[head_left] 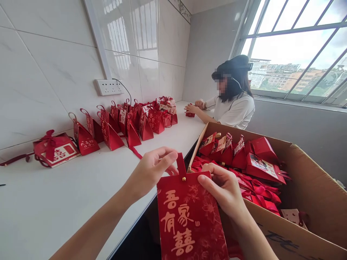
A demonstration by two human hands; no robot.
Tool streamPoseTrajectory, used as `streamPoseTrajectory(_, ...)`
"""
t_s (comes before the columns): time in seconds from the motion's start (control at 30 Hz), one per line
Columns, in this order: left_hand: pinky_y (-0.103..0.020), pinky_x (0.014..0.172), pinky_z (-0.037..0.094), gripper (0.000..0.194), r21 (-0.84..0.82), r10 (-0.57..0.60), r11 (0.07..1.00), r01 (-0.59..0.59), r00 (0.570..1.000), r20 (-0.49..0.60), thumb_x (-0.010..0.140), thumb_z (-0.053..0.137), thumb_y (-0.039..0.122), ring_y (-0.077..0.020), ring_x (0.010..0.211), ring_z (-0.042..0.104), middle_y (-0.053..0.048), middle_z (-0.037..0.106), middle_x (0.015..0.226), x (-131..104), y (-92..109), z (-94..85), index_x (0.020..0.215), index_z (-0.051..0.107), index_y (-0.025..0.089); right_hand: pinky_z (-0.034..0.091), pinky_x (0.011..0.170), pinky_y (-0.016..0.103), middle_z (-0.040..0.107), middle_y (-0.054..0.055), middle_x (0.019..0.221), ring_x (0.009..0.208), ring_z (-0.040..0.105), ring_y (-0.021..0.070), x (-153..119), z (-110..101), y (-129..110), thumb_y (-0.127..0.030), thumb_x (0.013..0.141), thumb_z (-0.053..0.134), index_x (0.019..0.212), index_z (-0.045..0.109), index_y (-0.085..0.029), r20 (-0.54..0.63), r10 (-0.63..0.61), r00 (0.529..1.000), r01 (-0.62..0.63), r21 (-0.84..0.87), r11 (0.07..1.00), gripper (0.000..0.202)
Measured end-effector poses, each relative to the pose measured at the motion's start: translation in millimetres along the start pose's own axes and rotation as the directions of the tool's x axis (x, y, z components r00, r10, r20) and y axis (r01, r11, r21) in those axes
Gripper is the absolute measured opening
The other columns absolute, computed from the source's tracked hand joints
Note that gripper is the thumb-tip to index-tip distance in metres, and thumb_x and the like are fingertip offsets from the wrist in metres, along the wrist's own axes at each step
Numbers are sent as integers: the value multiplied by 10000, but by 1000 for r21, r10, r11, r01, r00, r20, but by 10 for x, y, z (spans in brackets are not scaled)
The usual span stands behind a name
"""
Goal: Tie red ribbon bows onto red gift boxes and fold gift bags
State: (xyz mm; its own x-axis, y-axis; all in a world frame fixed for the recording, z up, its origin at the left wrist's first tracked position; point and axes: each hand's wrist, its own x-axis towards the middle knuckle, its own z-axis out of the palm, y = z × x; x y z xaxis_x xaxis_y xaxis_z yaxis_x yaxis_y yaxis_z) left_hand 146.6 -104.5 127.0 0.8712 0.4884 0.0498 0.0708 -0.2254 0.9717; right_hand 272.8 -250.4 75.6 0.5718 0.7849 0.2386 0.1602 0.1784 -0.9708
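A red wedding favour box (189,216) with gold Chinese characters and a floral print hangs upright before me, its lower end cut off by the view. My right hand (225,184) grips its upper right corner, thumb on the front and fingers behind. At the top, a red strap handle (181,165) rises above a small gold stud (184,179). Curled fingers of my left hand (151,171) close at the left side of this handle, thumb against its upper end. The box partly hides those fingertips.
Several red triangular boxes (110,133) line the white table (81,202) along the tiled wall, near a power strip (108,87). A cardboard carton (317,187) at right holds more red boxes (261,168). Beyond it, a co-worker (235,104) handles a small red box (190,115).
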Motion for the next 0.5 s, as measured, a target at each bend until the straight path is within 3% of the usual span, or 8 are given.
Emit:
streamPoseTrajectory(0.13,-291,688,493,350,100,-72,993,58,988,140,771,598,483,-207,783,651,-53,689,840,15,-32,-25,933,652,177,350,404,188,499,-26,537,458,439,79,38,-19,-9,-453,755,644,609,495,-176,-73,-41,997,38,-40,998,347)
streamPoseTrajectory(0.27,-241,631,464,239,203,-27,979,3,993,113,796,581,425,-159,724,626,-7,675,783,9,-64,11,783,664,201,367,404,188,537,-24,547,450,469,82,33,-30,7,-432,760,650,625,516,-176,-81,-36,996,34,-20,999,320)
streamPoseTrajectory(0.5,-227,614,449,209,208,35,977,-55,995,98,807,565,379,-144,700,605,3,665,759,-13,-24,40,734,638,197,373,415,191,526,-25,551,461,464,83,7,-24,10,-433,767,646,624,514,-179,-73,-20,997,20,-2,1000,320)
